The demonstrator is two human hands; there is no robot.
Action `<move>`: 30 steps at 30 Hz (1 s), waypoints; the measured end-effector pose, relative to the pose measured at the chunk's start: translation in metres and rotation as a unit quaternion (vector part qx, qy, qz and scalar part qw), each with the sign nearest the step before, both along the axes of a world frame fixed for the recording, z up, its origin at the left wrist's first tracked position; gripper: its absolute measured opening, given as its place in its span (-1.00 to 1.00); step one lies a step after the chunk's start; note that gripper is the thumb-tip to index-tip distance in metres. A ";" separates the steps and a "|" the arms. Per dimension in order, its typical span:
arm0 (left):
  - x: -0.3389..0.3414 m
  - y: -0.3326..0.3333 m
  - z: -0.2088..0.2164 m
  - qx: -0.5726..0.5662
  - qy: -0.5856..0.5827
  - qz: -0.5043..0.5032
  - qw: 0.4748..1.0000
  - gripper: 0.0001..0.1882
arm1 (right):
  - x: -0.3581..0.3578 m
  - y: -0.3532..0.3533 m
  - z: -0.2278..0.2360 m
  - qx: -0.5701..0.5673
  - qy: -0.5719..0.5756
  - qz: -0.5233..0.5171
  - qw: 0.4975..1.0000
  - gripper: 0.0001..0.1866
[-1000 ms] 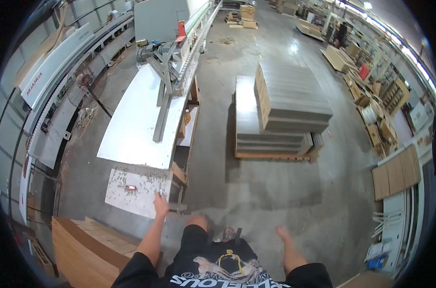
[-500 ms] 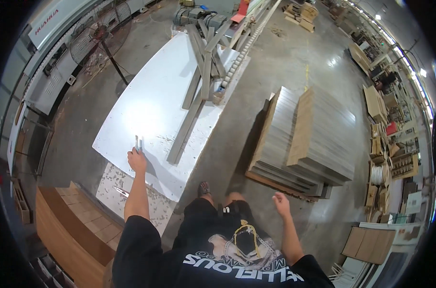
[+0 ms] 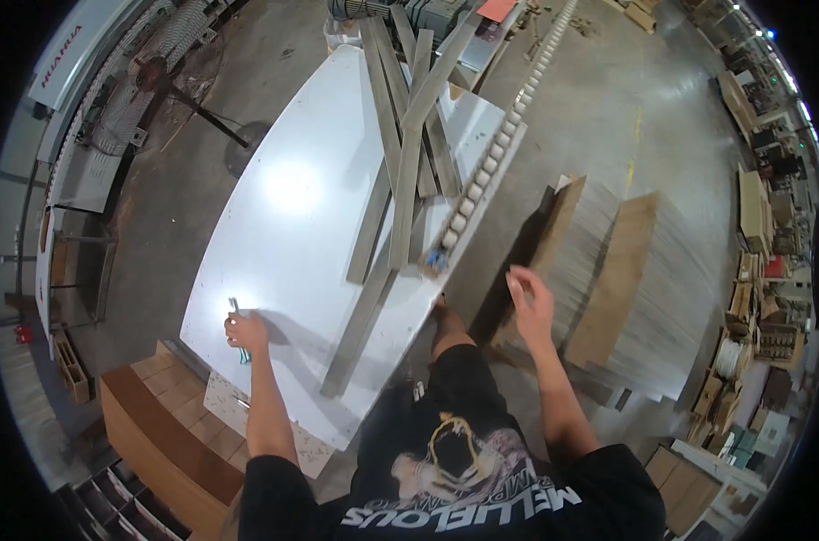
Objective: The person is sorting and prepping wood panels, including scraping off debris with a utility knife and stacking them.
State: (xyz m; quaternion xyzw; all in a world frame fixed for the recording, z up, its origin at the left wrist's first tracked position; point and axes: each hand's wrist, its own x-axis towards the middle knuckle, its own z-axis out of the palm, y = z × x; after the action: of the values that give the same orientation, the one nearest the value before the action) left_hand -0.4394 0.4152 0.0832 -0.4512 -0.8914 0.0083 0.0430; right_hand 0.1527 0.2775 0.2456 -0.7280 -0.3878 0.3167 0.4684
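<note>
My left hand (image 3: 247, 331) is closed around a slim teal hand tool (image 3: 244, 355), low over the left side of a large white board (image 3: 274, 243). Both ends of the tool stick out past the fist; its exact kind is not clear. To the right, my right hand (image 3: 532, 305) hangs in the air with loosely bent fingers apart and nothing in them. Beneath and beyond it are stacked grey panels (image 3: 671, 298), smeared by motion. Several long grey strips (image 3: 409, 153) lie crossed on the white board, and one strip (image 3: 355, 334) reaches toward me.
A roller track (image 3: 486, 171) runs along the board's right edge. Brown boards (image 3: 161, 433) are stacked at the near left, beside a speckled sheet (image 3: 224, 401). Farther left stands a pedestal fan (image 3: 197, 108). Motors (image 3: 436, 16) sit beyond the strips.
My view has shifted forward over the board. The right hand has risen and moved forward toward the panels. My left hand still grips the tool, now turned to a different angle.
</note>
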 end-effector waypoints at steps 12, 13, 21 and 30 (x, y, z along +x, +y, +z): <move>0.427 0.425 0.057 -0.045 -0.565 -0.115 0.816 0.22 | 0.019 0.479 -0.107 -0.150 0.110 -0.074 0.980 0.29; 0.425 0.429 0.044 -0.159 -0.651 -0.073 0.739 0.28 | 0.012 0.483 -0.109 -0.161 0.118 -0.072 0.977 0.29; 0.418 0.361 0.032 -0.163 -0.760 -0.009 0.629 0.07 | -0.045 0.452 -0.124 -0.148 0.211 -0.003 0.966 -0.06; 0.289 0.271 0.036 -0.206 -0.787 -0.058 0.578 -0.03 | -0.161 0.350 -0.117 -0.129 0.282 -0.072 0.948 -0.35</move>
State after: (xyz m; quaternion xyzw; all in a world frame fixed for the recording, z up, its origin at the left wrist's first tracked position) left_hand -0.1500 0.6859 0.1187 -0.3276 -0.5216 -0.1691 -0.7694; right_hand -0.0079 0.6275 0.1286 -0.6892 -0.1424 0.5220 0.4819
